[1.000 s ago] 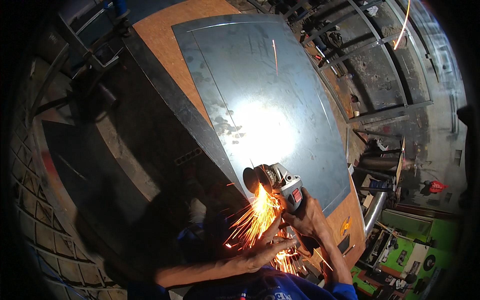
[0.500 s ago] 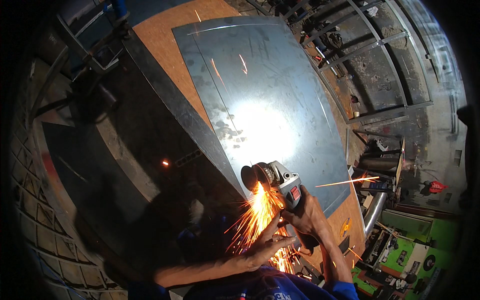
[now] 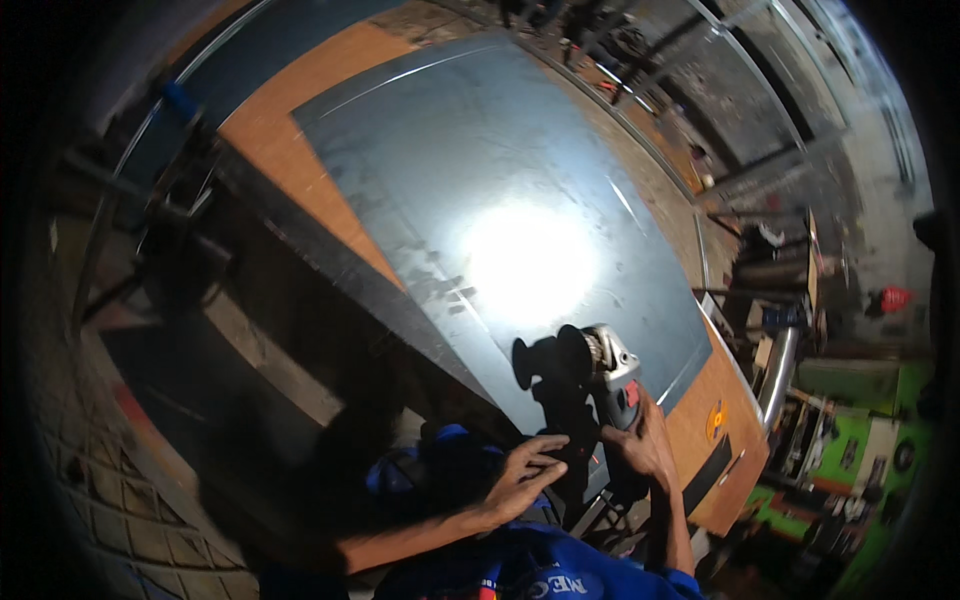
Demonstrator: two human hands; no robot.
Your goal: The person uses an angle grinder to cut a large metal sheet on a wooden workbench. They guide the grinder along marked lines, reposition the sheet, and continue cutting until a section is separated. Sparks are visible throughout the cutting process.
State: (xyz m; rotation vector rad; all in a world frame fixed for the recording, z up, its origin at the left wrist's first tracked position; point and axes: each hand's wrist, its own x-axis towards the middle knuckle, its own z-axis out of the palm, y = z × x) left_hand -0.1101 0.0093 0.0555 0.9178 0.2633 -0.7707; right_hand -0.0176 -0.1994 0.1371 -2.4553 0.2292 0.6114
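My right hand [image 3: 648,445] is wrapped around the body of an angle grinder [image 3: 620,375] with a grey metal head and a red patch. Its dark disc [image 3: 574,347] is tilted above a large grey metal sheet [image 3: 430,150], and no sparks show. A black shadow of the disc and hand falls on the sheet. To the left of the grinder, my left hand [image 3: 525,475] is off the tool, fingers stretched out and holding nothing, over the sheet's near edge. A bright glare washes out the sheet's middle.
The sheet lies on an orange-brown board [image 3: 350,60]. On its right corner are a yellow disc [image 3: 716,420] and a dark strip [image 3: 706,474]. Metal framing [image 3: 735,180] stands at far right, near a silver cylinder [image 3: 779,375]. A dark gap runs along the left side.
The orange sparks streaming from the disc have stopped. The grinder and right hand have shifted right in view, and the left hand now lies farther from the tool. The whole view has turned slightly.
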